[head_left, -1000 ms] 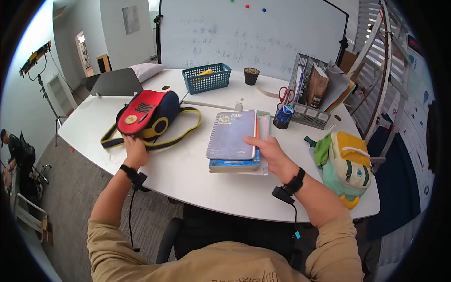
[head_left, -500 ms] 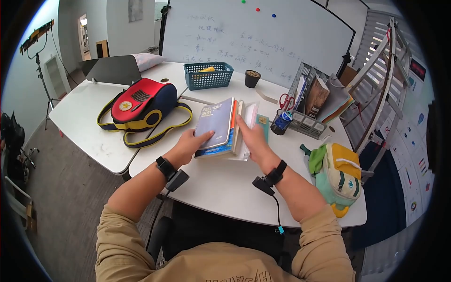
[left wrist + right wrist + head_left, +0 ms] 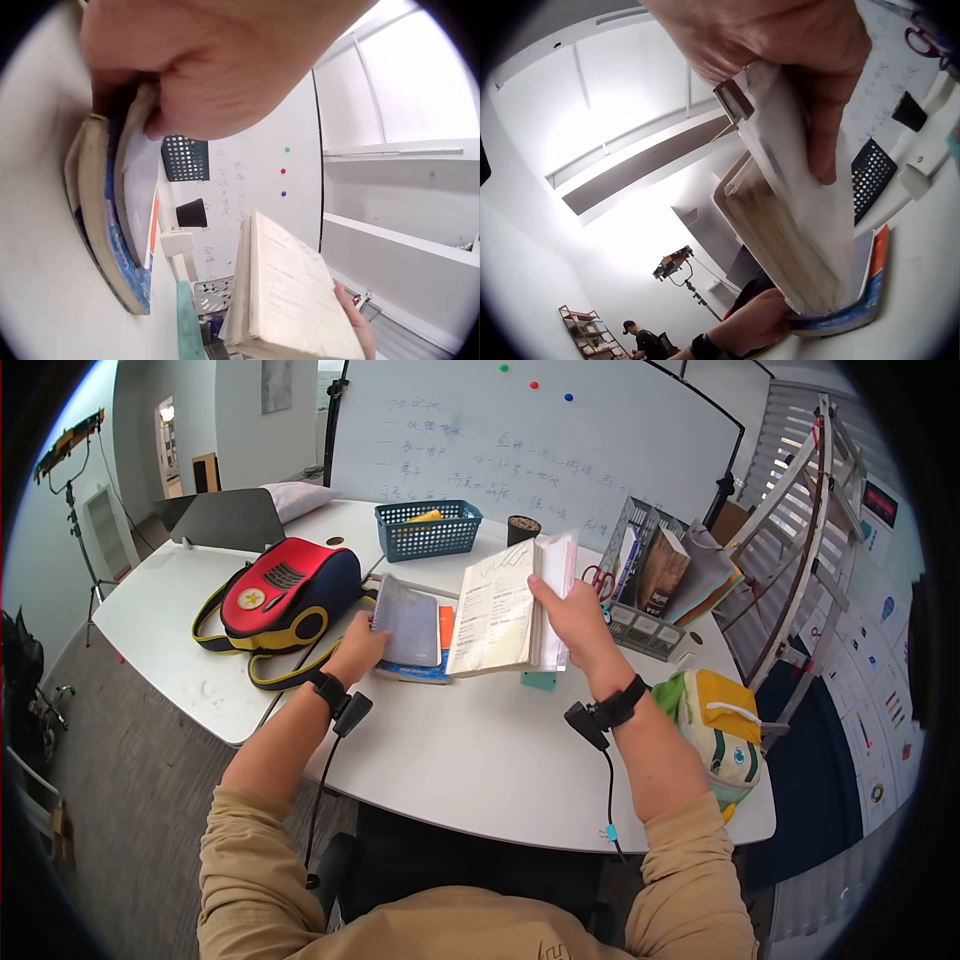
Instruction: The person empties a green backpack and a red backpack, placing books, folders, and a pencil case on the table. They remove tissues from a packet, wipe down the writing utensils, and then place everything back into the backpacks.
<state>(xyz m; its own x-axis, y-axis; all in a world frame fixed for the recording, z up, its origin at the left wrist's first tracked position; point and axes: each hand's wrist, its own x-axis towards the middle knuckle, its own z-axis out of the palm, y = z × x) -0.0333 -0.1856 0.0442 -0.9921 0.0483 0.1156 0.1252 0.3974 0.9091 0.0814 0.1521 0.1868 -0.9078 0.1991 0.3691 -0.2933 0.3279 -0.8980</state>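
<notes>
My left hand [image 3: 358, 650] grips the left edge of a spiral notebook [image 3: 408, 628] with a greyish-purple cover. A thick blue book [image 3: 415, 674] lies beneath the notebook, low over the table, and an orange strip [image 3: 446, 628] sticks out at its right. To the right, my right hand [image 3: 582, 622] holds up a worn, cream-paged book [image 3: 495, 610] with its thumb across the pages. A clear plastic sleeve [image 3: 557, 585] is held behind that book; in the right wrist view, my fingers press on the whitish sleeve [image 3: 802, 195]. Under the raised book, a teal item [image 3: 540, 680] shows on the table.
A red and navy backpack [image 3: 290, 590] stands at the left, its strap near my left hand. Behind are a teal basket [image 3: 430, 532] and a small black pot [image 3: 522, 530]. At the right are red scissors [image 3: 598, 582], a file rack [image 3: 645, 630] and a green-yellow bag [image 3: 722, 730].
My left hand went from the red backpack to the book stack. The stack shifted left, then parted: my right hand lifted the worn book and sleeve rightward off the notebook and blue book.
</notes>
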